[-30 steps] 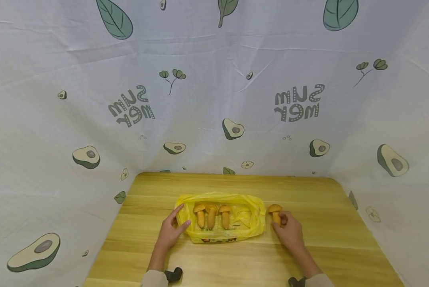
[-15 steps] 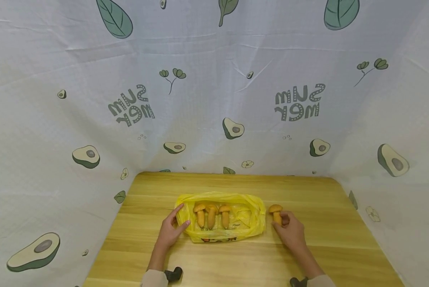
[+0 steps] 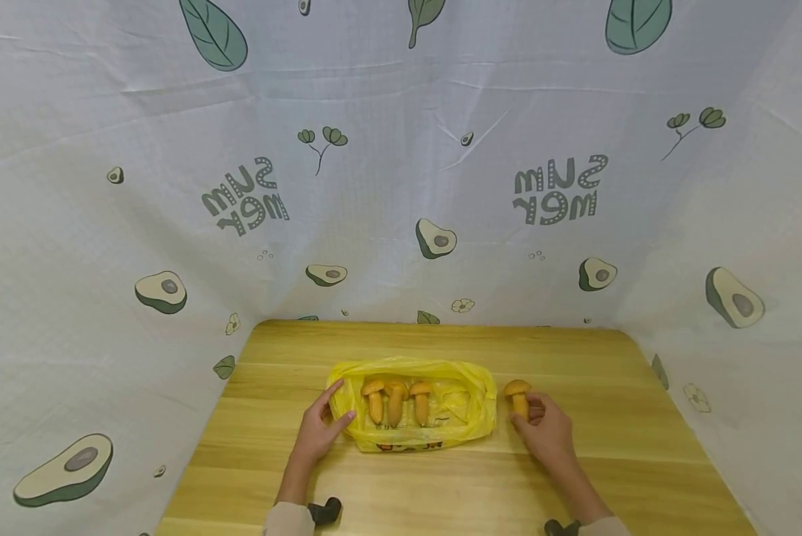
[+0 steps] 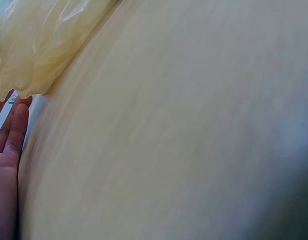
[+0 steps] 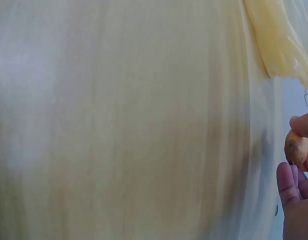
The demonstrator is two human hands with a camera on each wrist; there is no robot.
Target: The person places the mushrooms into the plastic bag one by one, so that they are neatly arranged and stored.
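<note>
A yellow plastic bag [image 3: 477, 432] lies spread with its mouth facing up, and several orange-brown mushrooms [image 3: 395, 406] lie side by side in its left half. My left hand [image 3: 316, 432] holds the bag's left edge, thumb and index finger spread apart over the rim. To the right of the bag, my right hand [image 3: 546, 432] pinches another mushroom [image 3: 519, 394] by its stem, cap pointing away from me. The stem end of this mushroom [image 5: 296, 150] shows between thumb and fingers in the right wrist view. The bag [image 4: 39, 45] hides some left fingertips in the left wrist view.
The wooden table [image 3: 427, 495] extends around the bag. White cloth [image 3: 374, 201] printed with avocados and leaves encloses the back and both sides. Black wrist mounts [image 3: 325, 511] sit at both sleeves.
My right hand, holding the mushroom, has shifted slightly to the right, away from the bag. My left hand and the bag have stayed in place.
</note>
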